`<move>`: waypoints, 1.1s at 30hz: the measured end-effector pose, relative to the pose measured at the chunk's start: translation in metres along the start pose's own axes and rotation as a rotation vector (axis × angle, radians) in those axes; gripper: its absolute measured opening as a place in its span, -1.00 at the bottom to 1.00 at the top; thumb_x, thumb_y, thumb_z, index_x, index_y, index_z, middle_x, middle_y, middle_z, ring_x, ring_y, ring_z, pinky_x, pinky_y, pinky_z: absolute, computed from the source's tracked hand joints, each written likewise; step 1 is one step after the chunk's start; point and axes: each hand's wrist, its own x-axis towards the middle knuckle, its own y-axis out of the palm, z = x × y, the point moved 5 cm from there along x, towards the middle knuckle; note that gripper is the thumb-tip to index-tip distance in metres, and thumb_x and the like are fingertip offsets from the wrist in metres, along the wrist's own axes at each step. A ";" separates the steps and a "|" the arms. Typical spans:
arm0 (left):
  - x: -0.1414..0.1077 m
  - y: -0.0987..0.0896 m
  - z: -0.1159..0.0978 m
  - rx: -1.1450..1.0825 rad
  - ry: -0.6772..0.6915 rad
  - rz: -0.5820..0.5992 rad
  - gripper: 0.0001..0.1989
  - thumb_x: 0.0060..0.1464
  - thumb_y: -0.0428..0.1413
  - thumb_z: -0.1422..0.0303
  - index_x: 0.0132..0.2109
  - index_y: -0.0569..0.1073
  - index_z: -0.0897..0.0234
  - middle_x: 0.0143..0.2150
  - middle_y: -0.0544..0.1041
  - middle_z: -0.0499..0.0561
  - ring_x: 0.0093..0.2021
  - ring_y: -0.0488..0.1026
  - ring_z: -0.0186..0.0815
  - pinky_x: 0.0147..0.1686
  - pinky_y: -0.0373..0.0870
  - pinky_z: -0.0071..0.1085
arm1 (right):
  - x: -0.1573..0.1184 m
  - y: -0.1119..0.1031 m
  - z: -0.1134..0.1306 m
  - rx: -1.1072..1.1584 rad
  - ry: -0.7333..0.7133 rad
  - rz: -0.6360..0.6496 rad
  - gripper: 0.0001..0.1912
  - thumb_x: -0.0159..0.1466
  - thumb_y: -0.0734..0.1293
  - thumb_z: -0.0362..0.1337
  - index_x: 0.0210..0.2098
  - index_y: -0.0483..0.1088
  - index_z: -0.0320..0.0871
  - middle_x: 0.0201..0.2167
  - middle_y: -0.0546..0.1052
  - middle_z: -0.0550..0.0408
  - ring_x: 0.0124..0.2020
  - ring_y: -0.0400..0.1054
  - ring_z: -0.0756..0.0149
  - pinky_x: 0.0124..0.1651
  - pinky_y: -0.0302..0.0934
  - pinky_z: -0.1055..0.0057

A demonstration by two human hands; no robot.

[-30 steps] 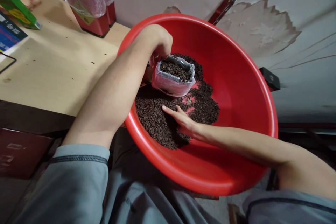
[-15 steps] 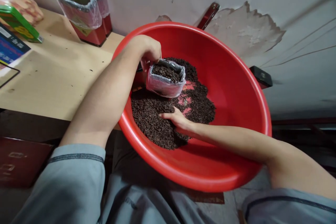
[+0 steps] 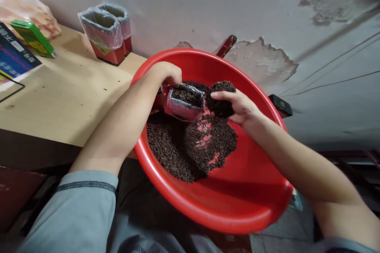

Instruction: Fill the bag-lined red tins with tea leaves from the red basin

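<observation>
Dark loose tea-like leaves lie heaped in a big red plastic basin. Inside the basin, towards the back left, stands a plastic-lined tin, with leaves showing in its mouth. My left hand is closed at the tin's back left edge, around the end of a dark bar-like tool that reaches across the opening; its kind is unclear. Just right of the tin, my right hand is raised above the pile, its fingers curled round a large handful of leaves.
Two more plastic-lined red tins stand on the wooden table at the left. Beyond them are a green box, a dark blue printed box and a clear bag. A peeling wall rises behind the basin.
My right hand has come up out of the pile with a handful of leaves and moved right of the tin. My left hand stays by the tin; the dark tool now shows more. The view has shifted.
</observation>
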 end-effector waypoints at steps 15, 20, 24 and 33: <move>0.000 -0.021 0.026 -0.098 -0.060 -0.154 -0.56 0.32 -0.03 0.41 0.26 0.49 0.34 -0.07 0.67 0.13 -0.03 0.64 -0.13 -0.07 0.53 -0.32 | 0.036 0.073 -0.015 -1.462 -0.780 0.300 -0.29 0.37 0.30 0.11 0.45 0.21 0.09 0.48 0.18 -0.15 0.41 0.09 -0.32 0.29 0.10 -0.40; 0.001 -0.025 0.027 -0.105 -0.027 -0.228 -0.57 0.32 0.04 0.42 0.27 0.49 0.26 0.01 0.66 0.09 -0.04 0.64 -0.17 -0.11 0.55 -0.40 | 0.061 0.045 -0.010 -1.394 -0.695 0.320 -0.31 0.33 0.33 -0.01 0.40 0.26 0.02 0.35 0.26 -0.20 0.26 0.29 -0.21 0.26 0.27 -0.20; 0.009 -0.027 0.033 -0.162 -0.023 -0.229 -0.56 0.30 0.04 0.44 0.28 0.49 0.23 0.04 0.65 0.09 -0.10 0.66 -0.20 -0.12 0.58 -0.39 | 0.058 0.052 -0.010 -1.432 -0.652 0.304 -0.28 0.22 0.44 0.06 0.31 0.34 0.00 0.27 0.26 -0.23 0.15 0.34 -0.24 0.17 0.34 -0.24; 0.008 -0.027 0.029 -0.083 -0.057 -0.209 -0.57 0.34 0.03 0.42 0.29 0.48 0.19 0.07 0.64 0.06 -0.08 0.66 -0.25 -0.10 0.57 -0.46 | 0.055 0.054 -0.014 -1.248 -0.687 0.177 -0.50 0.41 0.24 0.09 0.19 0.48 0.00 0.22 0.35 -0.16 0.20 0.30 -0.13 0.28 0.25 -0.17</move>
